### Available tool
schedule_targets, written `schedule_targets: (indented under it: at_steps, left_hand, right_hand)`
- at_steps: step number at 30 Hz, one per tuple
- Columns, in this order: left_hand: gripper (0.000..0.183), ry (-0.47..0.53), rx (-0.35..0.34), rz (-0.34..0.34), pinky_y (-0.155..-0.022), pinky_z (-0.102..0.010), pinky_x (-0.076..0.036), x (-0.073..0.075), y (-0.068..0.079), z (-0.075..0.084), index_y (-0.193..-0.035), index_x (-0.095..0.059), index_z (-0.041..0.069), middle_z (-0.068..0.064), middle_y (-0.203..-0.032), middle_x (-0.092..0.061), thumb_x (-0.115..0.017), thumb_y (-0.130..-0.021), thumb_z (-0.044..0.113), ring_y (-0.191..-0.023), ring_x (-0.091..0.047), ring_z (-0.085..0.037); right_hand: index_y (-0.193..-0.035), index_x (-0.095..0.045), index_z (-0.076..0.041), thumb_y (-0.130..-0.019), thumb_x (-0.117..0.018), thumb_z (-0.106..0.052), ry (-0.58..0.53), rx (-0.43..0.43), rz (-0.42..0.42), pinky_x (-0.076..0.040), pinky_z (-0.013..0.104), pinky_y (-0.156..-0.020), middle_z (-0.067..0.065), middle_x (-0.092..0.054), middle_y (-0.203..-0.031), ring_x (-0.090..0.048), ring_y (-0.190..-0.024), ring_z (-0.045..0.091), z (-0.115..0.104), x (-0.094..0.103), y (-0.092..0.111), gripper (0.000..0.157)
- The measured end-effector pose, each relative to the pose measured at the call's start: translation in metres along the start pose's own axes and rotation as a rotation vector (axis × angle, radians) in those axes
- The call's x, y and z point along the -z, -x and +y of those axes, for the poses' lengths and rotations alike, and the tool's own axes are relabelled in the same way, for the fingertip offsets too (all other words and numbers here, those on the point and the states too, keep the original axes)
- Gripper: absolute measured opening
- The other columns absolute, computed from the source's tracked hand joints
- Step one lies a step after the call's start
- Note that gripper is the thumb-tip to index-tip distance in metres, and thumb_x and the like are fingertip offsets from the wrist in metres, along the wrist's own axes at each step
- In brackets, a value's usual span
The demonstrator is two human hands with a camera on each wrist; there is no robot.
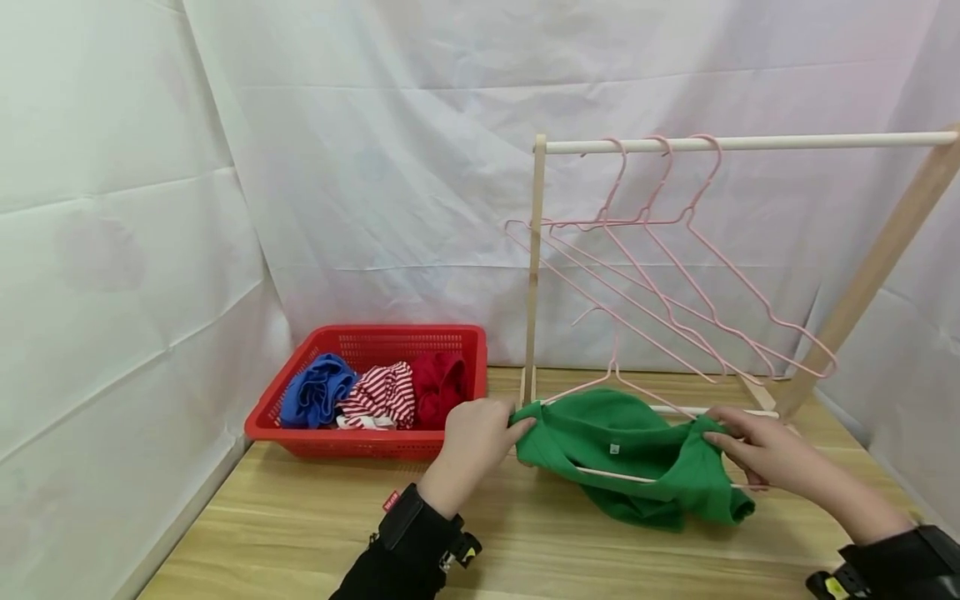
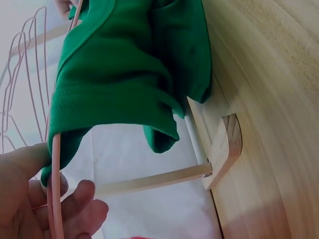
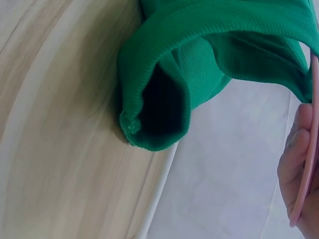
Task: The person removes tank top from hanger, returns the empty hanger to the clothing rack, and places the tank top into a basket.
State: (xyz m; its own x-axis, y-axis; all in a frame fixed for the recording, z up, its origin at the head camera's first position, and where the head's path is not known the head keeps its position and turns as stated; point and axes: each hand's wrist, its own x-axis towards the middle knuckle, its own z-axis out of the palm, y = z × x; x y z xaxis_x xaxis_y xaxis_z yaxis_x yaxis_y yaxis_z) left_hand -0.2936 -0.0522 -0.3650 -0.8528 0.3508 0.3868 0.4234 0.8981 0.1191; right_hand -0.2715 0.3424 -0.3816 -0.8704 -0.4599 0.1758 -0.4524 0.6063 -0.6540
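A green shirt (image 1: 622,446) with a small white label hangs over a pink clothes hanger (image 1: 617,367), whose hook points up and whose bottom bar shows below the shirt's neck opening. At the left end, my left hand (image 1: 483,437) pinches the shirt's edge between thumb and fingers, close around the hanger's pink rod (image 2: 56,184). My right hand (image 1: 765,450) holds the other side, its thumb over the green cloth; the fingertips (image 3: 299,144) lie by the hanger's end in the right wrist view. A ribbed sleeve (image 3: 164,109) droops open close over the table.
A wooden rack with a white rail (image 1: 810,142) stands at the back right, several pink hangers (image 1: 697,283) on it. Back left, a red basket (image 1: 345,446) holds a blue garment (image 1: 318,392), a red-and-white striped one (image 1: 382,396) and a dark red one (image 1: 438,387).
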Motion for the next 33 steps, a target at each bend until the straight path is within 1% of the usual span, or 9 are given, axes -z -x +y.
schedule_targets:
  at_steps: [6,9,14,17,20,23,25,28,33]
  left_hand:
    - [0.047,0.019,0.012,-0.032,-0.042,-0.025,-0.024,0.004,0.002,-0.009,-0.058,-0.044,0.021,0.007,-0.050,-0.034,-0.065,-0.090,0.049,-0.045,-0.037,-0.009]
    - [0.045,0.044,0.026,-0.050,-0.042,-0.025,-0.026,0.006,0.002,-0.013,-0.060,-0.045,0.021,0.007,-0.051,-0.036,-0.064,-0.091,0.048,-0.047,-0.039,-0.010]
    - [0.037,0.139,0.054,-0.061,-0.043,-0.025,-0.029,0.009,0.001,-0.020,-0.065,-0.050,0.023,0.008,-0.053,-0.040,-0.063,-0.094,0.042,-0.049,-0.040,-0.009]
    - [0.034,0.198,0.064,-0.042,-0.046,-0.025,-0.031,0.012,0.001,-0.024,-0.067,-0.052,0.021,0.007,-0.055,-0.040,-0.064,-0.094,0.038,-0.051,-0.039,-0.009]
    - [0.032,0.240,0.058,-0.009,-0.048,-0.024,-0.031,0.015,0.001,-0.027,-0.069,-0.052,0.019,0.006,-0.056,-0.040,-0.063,-0.095,0.035,-0.052,-0.038,-0.009]
    - [0.032,0.271,0.051,0.022,-0.049,-0.024,-0.031,0.017,0.001,-0.028,-0.070,-0.051,0.017,0.006,-0.057,-0.039,-0.064,-0.095,0.034,-0.053,-0.038,-0.010]
    - [0.032,0.287,0.046,0.040,-0.048,-0.024,-0.031,0.019,0.001,-0.029,-0.071,-0.051,0.017,0.006,-0.057,-0.039,-0.064,-0.095,0.032,-0.053,-0.038,-0.009]
    - [0.030,0.311,0.039,0.070,-0.048,-0.023,-0.033,0.022,0.001,-0.030,-0.072,-0.052,0.016,0.005,-0.058,-0.041,-0.065,-0.095,0.031,-0.054,-0.040,-0.009]
    - [0.026,0.331,0.035,0.103,-0.049,-0.023,-0.036,0.025,0.001,-0.032,-0.076,-0.055,0.015,0.006,-0.058,-0.043,-0.066,-0.094,0.030,-0.054,-0.042,-0.009]
  right_hand:
    - [-0.121,-0.052,-0.012,-0.103,-0.050,-0.018,-0.008,-0.019,-0.024,-0.043,0.030,-0.036,-0.006,-0.046,-0.058,-0.044,-0.037,0.009,-0.007,-0.002,-0.008,0.019]
    - [-0.122,-0.053,-0.012,-0.103,-0.051,-0.019,0.039,-0.028,-0.001,-0.043,0.029,-0.038,-0.005,-0.045,-0.060,-0.044,-0.039,0.009,-0.013,-0.003,-0.011,0.020]
    - [-0.120,-0.056,-0.013,-0.101,-0.054,-0.019,0.240,-0.005,0.113,-0.041,0.026,-0.043,-0.010,-0.045,-0.062,-0.045,-0.046,0.004,-0.030,-0.002,-0.014,0.020]
    - [-0.117,-0.057,-0.013,-0.100,-0.056,-0.020,0.371,-0.009,0.175,-0.040,0.025,-0.047,-0.013,-0.048,-0.065,-0.045,-0.051,0.002,-0.042,-0.003,-0.015,0.018]
    - [-0.119,-0.058,-0.010,-0.100,-0.056,-0.023,0.481,-0.034,0.206,-0.039,0.027,-0.049,-0.011,-0.055,-0.070,-0.048,-0.056,0.003,-0.052,-0.002,-0.015,0.023]
    - [-0.119,-0.061,-0.008,-0.098,-0.060,-0.024,0.570,-0.009,0.264,-0.043,0.032,-0.050,0.001,-0.067,-0.084,-0.059,-0.064,0.012,-0.059,-0.002,-0.014,0.027]
    - [-0.117,-0.064,-0.007,-0.095,-0.065,-0.022,0.609,0.031,0.325,-0.047,0.039,-0.051,0.009,-0.069,-0.094,-0.065,-0.075,0.025,-0.061,-0.003,-0.013,0.027]
    - [-0.109,-0.067,-0.008,-0.089,-0.071,-0.014,0.628,0.106,0.425,-0.051,0.050,-0.058,0.015,-0.069,-0.104,-0.064,-0.093,0.040,-0.065,-0.005,-0.013,0.021]
    - [-0.104,-0.068,-0.006,-0.087,-0.071,-0.006,0.577,0.157,0.485,-0.050,0.050,-0.063,0.012,-0.069,-0.096,-0.064,-0.089,0.037,-0.074,-0.012,-0.018,0.018]
